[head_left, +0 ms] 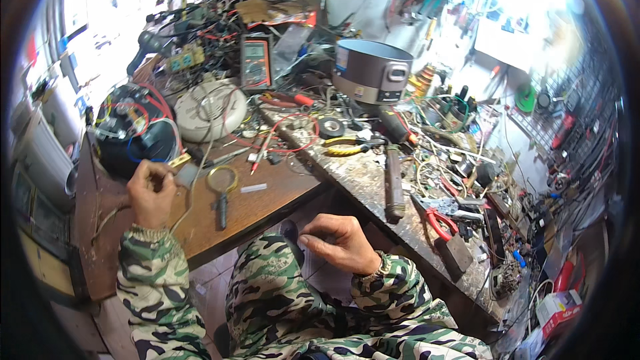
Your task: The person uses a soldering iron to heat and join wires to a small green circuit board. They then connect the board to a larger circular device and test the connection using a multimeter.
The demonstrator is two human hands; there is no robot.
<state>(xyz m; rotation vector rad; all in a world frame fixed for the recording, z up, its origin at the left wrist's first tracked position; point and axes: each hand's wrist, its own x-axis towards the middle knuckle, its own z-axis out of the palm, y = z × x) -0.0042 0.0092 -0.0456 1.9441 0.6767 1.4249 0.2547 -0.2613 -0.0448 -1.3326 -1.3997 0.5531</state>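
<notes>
My left hand (152, 193) is raised over the wooden table, its fingers curled in toward the thumb. Whatever it may pinch is too small to make out. Just beyond it is a round black appliance base (137, 137) with red, blue and white wires on top. A magnifying glass (222, 180) with a dark handle lies to the right of this hand, beside a short white strip (253, 188). My right hand (339, 243) hovers above my knee, in front of the table edge. Its thumb and fingers are closed together, and what is between them, if anything, cannot be seen.
A white round lid-like part (210, 112), a multimeter (256, 63) and a grey cooker shell (372, 72) stand behind. On the right bench lie yellow-handled pliers (350, 147), black tape (331, 127), a hammer-like bar (394, 187), red-handled pliers (440, 223) and tangled scraps.
</notes>
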